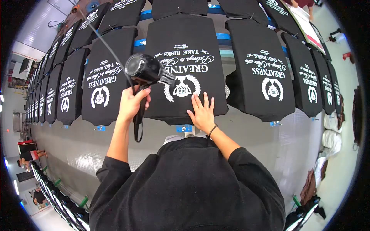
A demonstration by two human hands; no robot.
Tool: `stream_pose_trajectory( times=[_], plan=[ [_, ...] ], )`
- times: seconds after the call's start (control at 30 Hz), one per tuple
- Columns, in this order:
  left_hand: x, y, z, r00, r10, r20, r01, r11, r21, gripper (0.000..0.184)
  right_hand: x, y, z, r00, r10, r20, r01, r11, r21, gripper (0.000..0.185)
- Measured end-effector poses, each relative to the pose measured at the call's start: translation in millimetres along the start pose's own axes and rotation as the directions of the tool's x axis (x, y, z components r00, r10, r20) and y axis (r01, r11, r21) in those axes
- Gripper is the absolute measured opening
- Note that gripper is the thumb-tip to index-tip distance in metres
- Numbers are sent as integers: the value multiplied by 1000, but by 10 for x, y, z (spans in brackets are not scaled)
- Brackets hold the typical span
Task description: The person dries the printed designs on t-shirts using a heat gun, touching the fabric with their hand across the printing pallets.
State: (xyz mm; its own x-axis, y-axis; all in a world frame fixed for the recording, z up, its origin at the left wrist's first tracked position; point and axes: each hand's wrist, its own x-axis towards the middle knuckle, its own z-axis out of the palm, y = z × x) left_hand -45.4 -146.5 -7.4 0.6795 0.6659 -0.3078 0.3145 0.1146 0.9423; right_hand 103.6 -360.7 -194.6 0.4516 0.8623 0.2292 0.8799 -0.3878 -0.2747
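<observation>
My left hand (133, 102) is wrapped round the handle of a black hair dryer (142, 70). The dryer's nozzle points right, over the white print on the black T-shirt (181, 32) in front of me. Its cord runs up and away to the upper left. My right hand (202, 113) lies with fingers spread on the lower edge of that shirt, just below the printed emblem. The shirt is stretched flat over a board, and its white lettering appears upside down from here. Part of the print is hidden behind the dryer.
Similar printed black shirts on boards line both sides, such as one shirt (266, 73) to the right and another (104, 81) to the left. Blue brackets (184, 128) sit under the boards. White bundles (330, 142) lie far right. Another person (31, 155) is at the far left.
</observation>
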Motion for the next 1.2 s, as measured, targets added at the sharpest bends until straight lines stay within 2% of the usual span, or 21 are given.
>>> stream_pose_trajectory(
  times=[0.27, 0.47, 0.57, 0.73, 0.87, 0.97, 1.07, 1.2],
  plan=[
    [226, 85, 430, 980, 15, 197, -2, 998, -67, 17, -71, 80, -188, 981, 111, -159, -97, 991, 91, 61],
    [98, 48, 406, 944, -46, 327, 55, 998, -17, 15, -52, 223, -245, 959, 183, -217, -165, 981, 98, 58],
    [-50, 69, 313, 949, -78, 305, 92, 995, -34, 14, -13, 202, -177, 976, 145, -165, -139, 989, 51, 55],
    [-265, 21, -19, 979, -95, 178, 90, 995, 33, 15, 23, 112, -103, 994, 79, -79, -79, 997, -8, 59],
    [-348, 18, -244, 997, -62, 45, 58, 995, 87, 15, 33, 111, -65, 997, 73, -19, -74, 996, -40, 64],
    [-239, -29, -294, 1000, -27, -6, 27, 999, 47, 17, 25, 122, -48, 999, 43, 17, -42, 997, -67, 67],
    [-69, -18, -181, 1000, 23, 5, -23, 1000, 6, 18, 27, 132, -38, 999, 26, 28, -24, 997, -69, 68],
    [80, 44, 73, 997, -17, 81, 17, 1000, -7, 18, 30, 137, -74, 999, 37, 16, -36, 997, -62, 66]
  ],
)
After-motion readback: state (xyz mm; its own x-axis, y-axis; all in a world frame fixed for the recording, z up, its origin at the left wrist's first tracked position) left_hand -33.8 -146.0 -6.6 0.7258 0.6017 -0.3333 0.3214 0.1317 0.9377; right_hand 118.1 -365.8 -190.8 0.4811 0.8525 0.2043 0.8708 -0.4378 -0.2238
